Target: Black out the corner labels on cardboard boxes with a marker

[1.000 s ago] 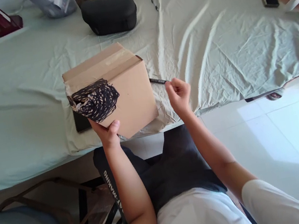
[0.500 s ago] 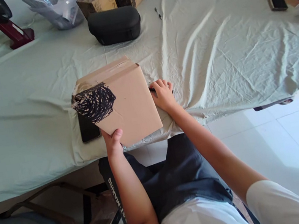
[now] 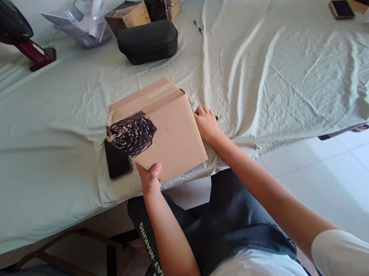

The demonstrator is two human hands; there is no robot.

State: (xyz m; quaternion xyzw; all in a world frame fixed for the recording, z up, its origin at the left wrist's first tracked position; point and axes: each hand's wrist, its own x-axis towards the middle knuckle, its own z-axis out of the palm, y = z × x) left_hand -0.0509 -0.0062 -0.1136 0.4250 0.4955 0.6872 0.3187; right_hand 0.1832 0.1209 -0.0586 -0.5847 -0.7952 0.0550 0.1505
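A taped cardboard box (image 3: 165, 129) with a black scribbled patch on its near left corner stands tilted near the front edge of the sheet-covered table (image 3: 265, 66). My left hand (image 3: 149, 176) grips the box's lower near corner, thumb on the front face. My right hand (image 3: 206, 123) lies just right of the box, fingers curled down over a black marker (image 3: 215, 117) on the sheet, of which only the tip shows. A dark phone (image 3: 117, 161) lies flat by the box's left side.
At the back stand a black hard case (image 3: 148, 42), two patterned boxes (image 3: 144, 10), a clear plastic bag (image 3: 83, 22), a red stand (image 3: 31, 50) and a small pen (image 3: 198, 26). Another phone (image 3: 341, 9) lies far right. A chair frame (image 3: 93, 249) is below left.
My right hand has come down from a raised fist onto the marker beside the box. The left hand has kept hold of the box, whose tilt has shifted a little.
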